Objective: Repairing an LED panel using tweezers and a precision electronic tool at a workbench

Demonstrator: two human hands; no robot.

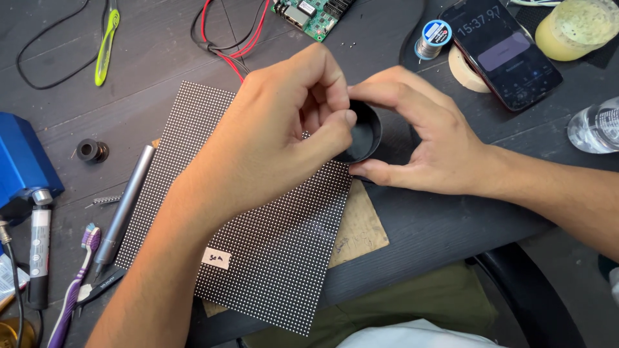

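**Two hands on one black roll: what the grip needed, what stayed out of sight**

Two hands met over the LED dot-matrix panel (251,245), which lay flat on the dark bench w/ a brown card (361,232) under its right edge. From the left: your left hand (277,135) was curled shut, thumb and forefinger pinched together right at the near rim of the black tape roll (364,132). It looked like you were picking at a loose end, tho the strip itself was too thin and dark to make out. Best bet, in my judgement: keep that pinch small and low on the rim, pull along the roll's curve rather than straight up, so nothing tears or sticks back.

Your right hand (419,142) cupped the roll from the far side, forefinger over the top rim, thumb along the bottom, holding it tilted on edge just above the panel's upper right corner. Steady it there; don't let it drag on the dots.

Hard to tell:
- what the left fingertips actually held, if anything
- whether the roll touched the panel or hovered
- most of the roll's outer face, covered by both hands
- the green circuit board (313,14) and phone (506,51), partly cut off at top edge
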